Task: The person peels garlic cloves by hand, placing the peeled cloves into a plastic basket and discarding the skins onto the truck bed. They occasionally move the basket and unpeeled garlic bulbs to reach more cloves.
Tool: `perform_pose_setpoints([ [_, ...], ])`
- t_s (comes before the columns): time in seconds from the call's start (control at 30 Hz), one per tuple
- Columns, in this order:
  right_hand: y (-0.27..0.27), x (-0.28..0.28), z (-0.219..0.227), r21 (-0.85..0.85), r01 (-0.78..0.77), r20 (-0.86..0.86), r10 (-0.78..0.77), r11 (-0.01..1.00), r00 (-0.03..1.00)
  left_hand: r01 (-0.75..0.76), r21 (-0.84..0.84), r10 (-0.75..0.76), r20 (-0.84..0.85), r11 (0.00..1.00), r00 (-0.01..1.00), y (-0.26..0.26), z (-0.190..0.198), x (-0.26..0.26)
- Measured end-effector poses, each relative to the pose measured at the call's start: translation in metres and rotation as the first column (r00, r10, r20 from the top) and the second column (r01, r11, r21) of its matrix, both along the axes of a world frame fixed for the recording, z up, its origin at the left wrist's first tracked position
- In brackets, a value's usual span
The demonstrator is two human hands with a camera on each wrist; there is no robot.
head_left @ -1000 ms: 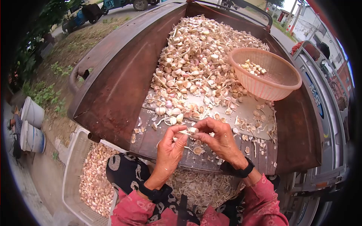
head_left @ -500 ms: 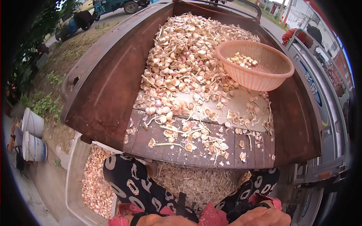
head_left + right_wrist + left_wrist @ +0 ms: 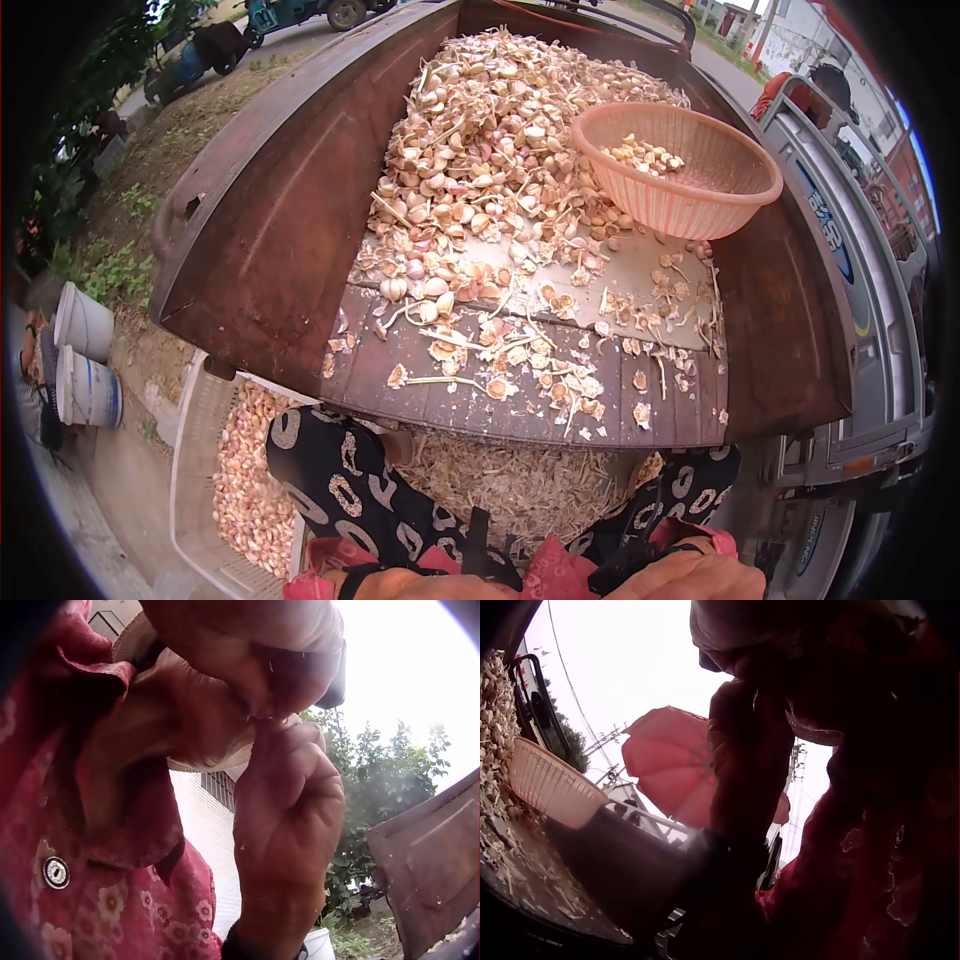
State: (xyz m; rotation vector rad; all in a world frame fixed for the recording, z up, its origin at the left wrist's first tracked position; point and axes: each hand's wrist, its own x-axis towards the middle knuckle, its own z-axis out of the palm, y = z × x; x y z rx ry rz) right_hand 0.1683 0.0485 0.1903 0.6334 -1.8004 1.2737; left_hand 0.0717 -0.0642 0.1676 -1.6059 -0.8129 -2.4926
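Observation:
Both hands are raised together close to the person's chest and head, low in the head view. My left hand (image 3: 289,802) is bent with curled fingers, its tips meeting those of my right hand (image 3: 255,645) in the right wrist view. I cannot tell whether anything is between the fingertips, as the knuckles hide it. In front lies a big heap of garlic (image 3: 490,140) in a brown metal cart bed (image 3: 290,220). Dry stems and root ends (image 3: 500,387) litter the near boards. A pink plastic basket (image 3: 700,210) holds some pale cloves (image 3: 645,155).
At lower left stands a pale crate (image 3: 185,480) full of garlic cloves (image 3: 255,490). Husks and stems (image 3: 500,490) cover the ground between the patterned trouser legs (image 3: 345,480). White buckets (image 3: 88,385) stand far left. A grey vehicle (image 3: 860,300) is parked at right.
A second ago both hands worked on garlic over the near boards. They have since drawn back toward the person's body and up; a stem and root ends lie on the boards.

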Motion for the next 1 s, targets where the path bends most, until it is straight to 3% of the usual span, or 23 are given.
perform_pose_setpoints([
  [0.03,-0.001,0.001,0.006,-0.002,-0.002,0.000,0.002,1.000,1.000,-0.002,-0.002,0.002,0.000,1.000,1.000,0.001,-0.003,-0.001],
  [0.1,-0.004,0.007,0.024,-0.029,-0.032,0.269,0.039,0.999,0.962,0.025,0.126,-0.018,-0.054,0.992,0.998,0.002,-0.011,-0.001],
  [0.13,-0.005,0.008,0.021,-0.028,-0.028,0.275,0.035,0.999,0.961,0.028,0.128,-0.022,-0.048,0.991,0.999,0.003,-0.012,-0.001],
  [0.2,-0.010,-0.001,0.004,-0.059,0.008,0.041,-0.006,0.998,0.999,-0.018,0.131,0.031,-0.100,0.991,0.994,0.001,-0.014,-0.004],
  [0.23,-0.014,-0.015,-0.010,-0.059,0.007,0.041,-0.005,0.998,0.999,-0.020,0.131,0.033,-0.100,0.991,0.994,-0.004,-0.008,-0.003],
  [0.27,-0.018,-0.045,-0.023,-0.093,0.110,-0.359,-0.137,0.989,0.923,-0.010,0.002,0.010,-0.021,1.000,1.000,-0.011,0.003,0.000],
  [0.3,-0.021,-0.059,-0.029,-0.168,0.191,-0.688,-0.254,0.967,0.680,0.013,-0.129,-0.004,0.065,0.992,0.998,-0.015,0.008,0.003],
  [0.33,-0.015,-0.038,-0.025,-0.171,0.195,-0.684,-0.259,0.966,0.682,0.017,-0.132,-0.008,0.069,0.991,0.998,-0.014,0.002,0.001],
  [0.37,-0.004,0.000,-0.015,0.036,0.131,-0.380,-0.108,0.991,0.919,-0.047,-0.072,0.047,-0.015,0.996,0.999,-0.012,-0.009,-0.001],
  [0.4,-0.002,0.024,-0.010,0.189,-0.010,0.016,0.007,0.982,1.000,-0.102,-0.016,0.100,-0.091,0.995,0.991,-0.013,-0.014,-0.001],
  [0.43,0.003,0.015,-0.008,0.197,-0.010,0.008,0.009,0.980,1.000,-0.104,-0.007,0.103,-0.099,0.995,0.990,-0.011,-0.012,-0.009],
  [0.5,0.012,-0.003,-0.004,0.072,0.008,0.067,-0.013,0.997,0.998,-0.042,-0.201,-0.010,-0.253,0.979,0.968,-0.018,-0.005,-0.025],
  [0.53,0.012,-0.006,-0.003,0.017,0.096,0.258,-0.097,0.995,0.961,0.121,-0.441,-0.176,-0.086,0.889,0.981,-0.028,-0.014,-0.033],
  [0.57,0.014,-0.008,-0.002,-0.018,0.191,0.437,-0.164,0.981,0.885,0.294,-0.622,-0.290,0.110,0.726,0.951,-0.032,-0.028,-0.040],
  [0.63,0.029,-0.023,-0.030,-0.032,0.258,0.522,-0.204,0.966,0.828,-0.051,-0.627,0.066,0.000,0.778,0.998,-0.006,-0.053,-0.039],
  [0.7,0.035,-0.027,-0.053,-0.231,0.296,0.679,-0.064,0.927,0.731,-0.003,-0.668,0.067,0.069,0.744,0.995,0.000,-0.073,-0.040],
  [0.73,0.035,-0.029,-0.060,-0.395,0.285,0.679,0.069,0.873,0.731,0.044,-0.702,0.072,0.135,0.711,0.988,0.003,-0.081,-0.040],
  [0.83,0.039,-0.032,-0.077,-0.301,0.325,0.701,-0.023,0.897,0.713,0.135,-0.694,0.101,0.288,0.708,0.952,0.012,-0.095,-0.036],
  [0.87,0.036,-0.033,-0.079,-0.478,0.324,0.702,0.133,0.816,0.699,0.268,-0.660,0.081,0.448,0.702,0.891,0.014,-0.093,-0.033],
  [0.9,0.041,-0.034,-0.084,-0.479,0.324,0.702,0.134,0.816,0.700,0.268,-0.661,0.081,0.447,0.701,0.891,0.015,-0.090,-0.034],
  [0.93,0.048,-0.034,-0.092,-0.703,0.278,0.619,0.371,0.654,0.693,0.533,-0.443,-0.058,0.728,0.720,0.683,0.016,-0.088,-0.037],
  [0.97,0.053,-0.035,-0.099,-0.870,0.240,0.469,0.572,0.431,0.673,0.707,-0.148,-0.195,0.904,0.691,0.380,0.017,-0.086,-0.039],
  [1.0,0.055,-0.036,-0.104,-0.891,0.238,0.439,0.602,0.386,0.667,0.739,-0.067,-0.218,0.934,0.670,0.282,0.019,-0.091,-0.042],
])
